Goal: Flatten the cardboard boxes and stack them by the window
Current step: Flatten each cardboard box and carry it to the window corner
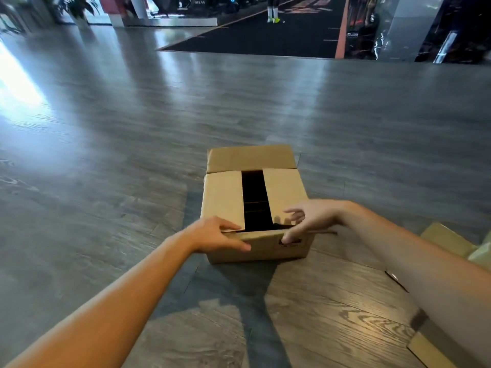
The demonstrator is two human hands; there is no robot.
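A brown cardboard box (225, 197) stands on the grey wood floor in front of me. Its two side flaps lie nearly flat with a dark gap between them, and the far flap is raised. My left hand (215, 235) grips the near left corner, thumb on the front wall and fingers over the top edge. My right hand (305, 221) pinches the near flap's edge at the right corner, thumb below and fingers spread above.
More cardboard (449, 243) lies on the floor at the right edge, partly hidden by my right arm. A black mat (265, 35) and a person's legs (273, 11) are far ahead. Bright light falls on the floor at left (16, 83).
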